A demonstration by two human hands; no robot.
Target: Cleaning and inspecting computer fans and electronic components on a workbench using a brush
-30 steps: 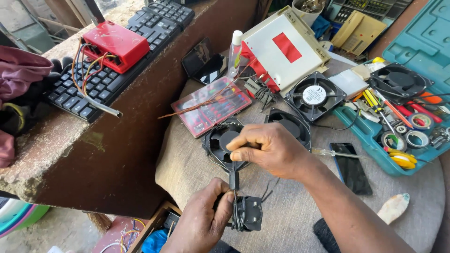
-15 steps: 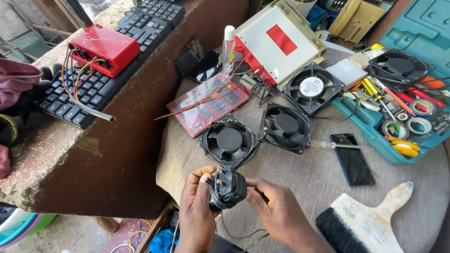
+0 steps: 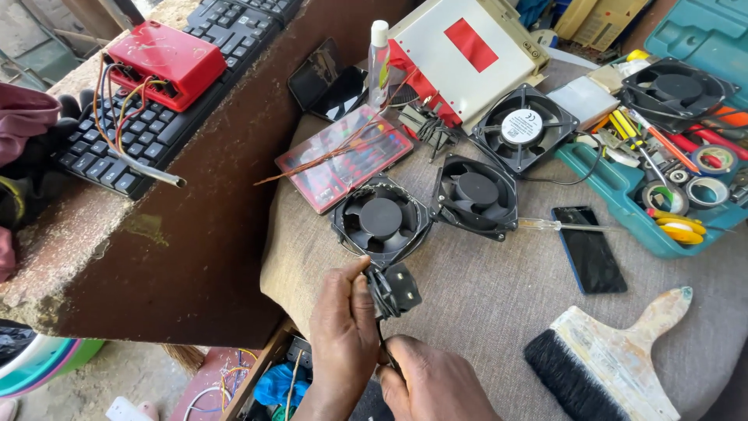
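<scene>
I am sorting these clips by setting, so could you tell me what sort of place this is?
Probably a small electronics repair bench. Several black cooling fans lie on a cloth-covered table, an open teal tool case holds tape rolls and screwdrivers, and the left hand and right hand hold a small fan.

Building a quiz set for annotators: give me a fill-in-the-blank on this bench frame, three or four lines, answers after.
1. The left hand and right hand hold a small black ____ at the near edge of the table.
2. The number of black fans lying flat on the grey cloth between the hands and the white box is ____.
3. The red box with loose wires rests on a black ____.
4. The wide paintbrush lies to the ____ of the hands.

Answers: fan; three; keyboard; right
</scene>
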